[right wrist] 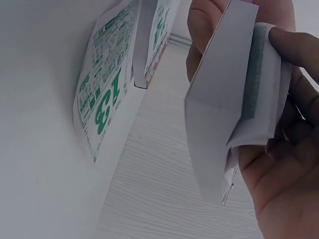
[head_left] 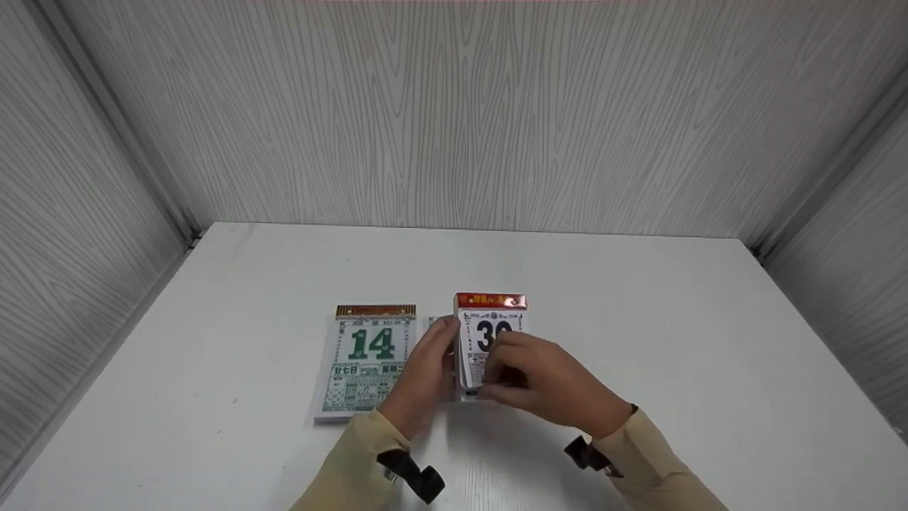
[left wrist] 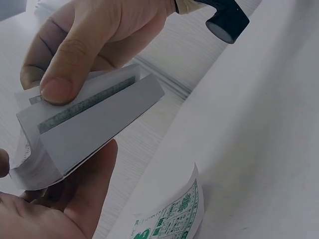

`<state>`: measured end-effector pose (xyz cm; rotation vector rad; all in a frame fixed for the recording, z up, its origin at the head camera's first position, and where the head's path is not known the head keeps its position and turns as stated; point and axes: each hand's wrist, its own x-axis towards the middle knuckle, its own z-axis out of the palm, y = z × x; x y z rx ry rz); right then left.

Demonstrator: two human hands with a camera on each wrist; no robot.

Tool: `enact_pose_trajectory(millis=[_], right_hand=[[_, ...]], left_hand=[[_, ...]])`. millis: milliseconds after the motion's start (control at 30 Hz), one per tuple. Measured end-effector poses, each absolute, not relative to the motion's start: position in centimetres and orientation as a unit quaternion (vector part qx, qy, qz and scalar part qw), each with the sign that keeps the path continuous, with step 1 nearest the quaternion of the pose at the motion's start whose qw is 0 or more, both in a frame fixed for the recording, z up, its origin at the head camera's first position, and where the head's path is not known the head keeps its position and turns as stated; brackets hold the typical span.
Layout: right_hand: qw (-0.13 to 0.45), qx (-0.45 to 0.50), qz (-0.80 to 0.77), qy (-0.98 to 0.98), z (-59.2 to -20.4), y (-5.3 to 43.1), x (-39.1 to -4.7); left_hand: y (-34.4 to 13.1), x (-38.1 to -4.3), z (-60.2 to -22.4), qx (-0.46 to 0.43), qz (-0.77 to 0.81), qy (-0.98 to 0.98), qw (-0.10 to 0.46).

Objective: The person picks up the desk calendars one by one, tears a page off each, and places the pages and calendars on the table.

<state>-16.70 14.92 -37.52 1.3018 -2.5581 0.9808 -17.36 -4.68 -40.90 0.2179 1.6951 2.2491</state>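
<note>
A small tear-off calendar [head_left: 474, 330] with a red top band and a large black number is raised off the table, tilted. My left hand [head_left: 424, 372] holds the block from its left side, fingers behind it in the left wrist view. At its lower edge my right hand [head_left: 543, 380] pinches the front pages, the thumb [left wrist: 59, 89] on one face; those pages [right wrist: 261, 84] are lifted apart from the thick block [right wrist: 219, 89]. A second calendar [head_left: 369, 362], with a green 14, lies flat left of my left hand.
Under the held calendar lies a loose sheet [right wrist: 104, 84] with a green 13, its edge curling up. The white table [head_left: 674, 341] is bounded by wood-grain panels [head_left: 454, 113] at the back and both sides.
</note>
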Motion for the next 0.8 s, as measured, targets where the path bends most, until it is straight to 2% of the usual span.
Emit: enact_pose_trajectory(millis=[167, 367, 633, 800], right_hand=[[0.025, 0.398, 0.446, -0.802, -36.8, 15.2, -16.5], [0.019, 0.319, 0.524, -0.79, -34.5, 15.2, -15.6], [0.09, 0.192, 0.587, -0.781, -33.9, 15.6, -16.0], [0.094, 0.214, 0.549, -0.802, -34.1, 15.6, -16.0]], left_hand=[[-4.6, -17.3, -40.9, 0.096, 0.81, 0.556, 0.161], [-4.7, -17.3, -40.9, 0.12, 0.805, 0.551, 0.184], [-4.6, -17.4, -40.8, 0.098, 0.789, 0.584, 0.164], [-4.3, -17.5, -41.0, 0.088, 0.772, 0.614, 0.143]])
